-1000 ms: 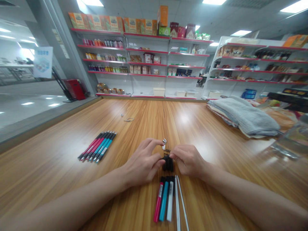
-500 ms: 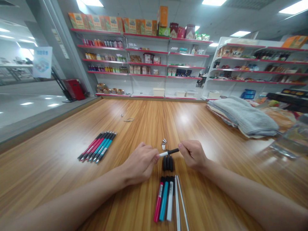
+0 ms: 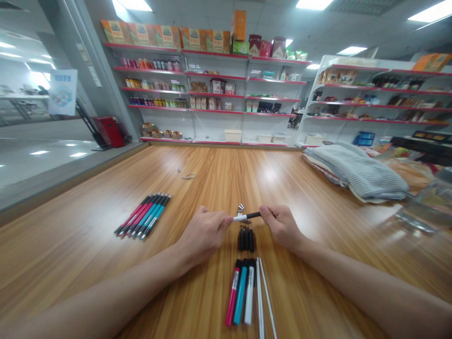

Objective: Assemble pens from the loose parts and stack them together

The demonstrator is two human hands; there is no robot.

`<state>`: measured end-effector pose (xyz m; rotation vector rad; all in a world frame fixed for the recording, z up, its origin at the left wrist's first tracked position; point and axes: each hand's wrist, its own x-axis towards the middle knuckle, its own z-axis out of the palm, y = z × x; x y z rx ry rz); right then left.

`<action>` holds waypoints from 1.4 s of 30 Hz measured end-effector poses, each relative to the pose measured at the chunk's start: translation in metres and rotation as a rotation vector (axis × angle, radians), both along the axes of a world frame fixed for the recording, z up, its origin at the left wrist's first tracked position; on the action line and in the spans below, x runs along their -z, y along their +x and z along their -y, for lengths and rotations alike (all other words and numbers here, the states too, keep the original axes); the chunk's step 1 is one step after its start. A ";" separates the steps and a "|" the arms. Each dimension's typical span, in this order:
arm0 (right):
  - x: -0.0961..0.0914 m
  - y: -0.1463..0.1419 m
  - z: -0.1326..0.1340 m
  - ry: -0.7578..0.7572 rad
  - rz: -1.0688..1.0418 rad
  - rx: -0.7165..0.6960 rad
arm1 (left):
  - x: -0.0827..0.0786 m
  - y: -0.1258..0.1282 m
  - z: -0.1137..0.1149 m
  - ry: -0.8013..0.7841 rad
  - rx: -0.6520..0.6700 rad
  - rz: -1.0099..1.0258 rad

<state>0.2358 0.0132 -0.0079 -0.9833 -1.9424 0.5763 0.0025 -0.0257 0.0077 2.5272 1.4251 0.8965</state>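
Between my two hands hangs a short pen part (image 3: 246,216), white at its left end and black at its right. My left hand (image 3: 205,233) pinches the white end and my right hand (image 3: 280,226) pinches the black end, both just above the wooden table (image 3: 88,245). Under it lie small black pen pieces (image 3: 246,238) and tiny silver tips (image 3: 240,207). Nearer to me lie a pink, a blue and a white pen barrel (image 3: 240,294) beside two thin white refills (image 3: 263,299).
A row of several pink and blue pens (image 3: 144,214) lies to the left. Small metal bits (image 3: 189,176) sit farther back. Folded striped cloths (image 3: 356,170) are at the right, a clear container (image 3: 429,205) at the far right. Store shelves (image 3: 212,94) stand behind.
My hands moved apart from the pile of black pieces and lifted a white-and-black pen part, now held level between them, slightly higher than half a second ago.
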 end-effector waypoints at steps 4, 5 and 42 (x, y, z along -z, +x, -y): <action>0.000 0.005 -0.003 0.152 -0.005 0.078 | -0.001 -0.007 -0.008 -0.405 -0.048 0.523; -0.001 0.007 -0.003 0.201 0.004 0.099 | 0.000 -0.009 -0.012 -0.508 -0.024 0.653; -0.004 0.007 0.004 0.555 0.222 -0.024 | 0.000 -0.030 -0.026 -1.509 0.292 1.004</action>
